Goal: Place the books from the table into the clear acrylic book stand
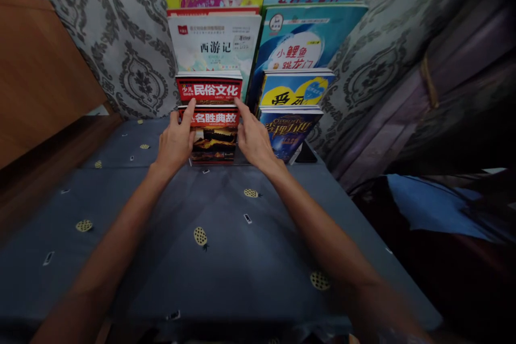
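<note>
Grey patterned wallpaper (121, 37) backs a stepped rack of books, where the front red book (213, 131), standing on the blue cloth-covered surface (226, 258), is clamped at its top corners between left hand (176, 142) and right hand (253, 141), fingers spread, apparently to keep it upright.

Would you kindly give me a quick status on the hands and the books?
Left hand and right hand gripping front red book by its sides. Book upright, lowest rack tier. Blue book close beside right hand.

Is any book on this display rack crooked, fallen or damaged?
Nothing stands out. The books stand in tidy stepped rows; the left hand and right hand grip the sides of the front red book, which sits straight.
</note>
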Available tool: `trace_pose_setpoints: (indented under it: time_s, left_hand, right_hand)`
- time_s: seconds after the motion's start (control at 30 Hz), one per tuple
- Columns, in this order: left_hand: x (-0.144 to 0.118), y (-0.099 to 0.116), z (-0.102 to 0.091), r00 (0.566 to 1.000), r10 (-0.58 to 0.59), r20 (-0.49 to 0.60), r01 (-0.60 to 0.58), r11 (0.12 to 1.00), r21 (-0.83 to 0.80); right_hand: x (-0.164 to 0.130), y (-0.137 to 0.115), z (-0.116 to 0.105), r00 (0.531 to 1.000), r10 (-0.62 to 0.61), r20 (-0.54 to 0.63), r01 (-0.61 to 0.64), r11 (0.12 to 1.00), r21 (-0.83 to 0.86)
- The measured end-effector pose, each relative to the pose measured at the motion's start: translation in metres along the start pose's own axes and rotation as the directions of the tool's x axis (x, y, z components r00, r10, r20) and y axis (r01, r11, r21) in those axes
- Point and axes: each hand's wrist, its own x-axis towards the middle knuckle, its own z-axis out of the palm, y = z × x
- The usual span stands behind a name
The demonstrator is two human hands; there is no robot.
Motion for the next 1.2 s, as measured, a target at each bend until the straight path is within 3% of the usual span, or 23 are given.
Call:
trace_pose_setpoints:
  time_s: [0.13,0.23,0.37,0.47,0.7,0.83,1.0,1.2]
  left_hand:
    - [0.001,-0.004,-0.001,1.0,-0.016,0.027,0.015,1.0,0.026]
    - [0.001,0.0,-0.005,0.994,-0.047,0.102,0.033,0.989,0.143]
    - [0.0,0.013,-0.013,0.975,-0.137,0.175,0.071,0.94,0.335]
    - [-0.002,0.017,-0.014,0.971,-0.164,0.173,0.091,0.926,0.365]
    - [-0.012,0.001,0.002,0.995,-0.091,0.038,0.081,0.975,0.206]
    - [-0.018,-0.011,0.016,0.985,-0.159,-0.074,0.162,0.986,0.039]
    - [-0.019,-0.021,0.024,0.988,-0.109,-0.107,0.099,0.991,-0.095]
    - [-0.018,-0.025,0.028,0.987,-0.103,-0.126,0.088,0.989,-0.123]
  right_hand:
    - [0.001,0.011,0.006,0.999,0.045,0.024,-0.044,0.998,-0.038]
    - [-0.002,0.012,0.008,0.997,0.064,0.046,-0.059,0.993,-0.104]
    - [-0.004,0.006,0.006,0.994,0.092,0.061,-0.078,0.978,-0.194]
    - [-0.005,-0.003,0.002,0.99,0.107,0.088,-0.088,0.976,-0.197]
    - [-0.018,-0.005,0.003,0.982,0.186,0.029,-0.184,0.981,-0.062]
    - [-0.021,0.004,0.012,0.977,0.209,0.047,-0.205,0.976,-0.076]
    - [-0.019,0.005,0.021,0.975,0.222,0.027,-0.216,0.966,-0.144]
    - [-0.018,0.003,0.02,0.963,0.265,0.048,-0.253,0.951,-0.18]
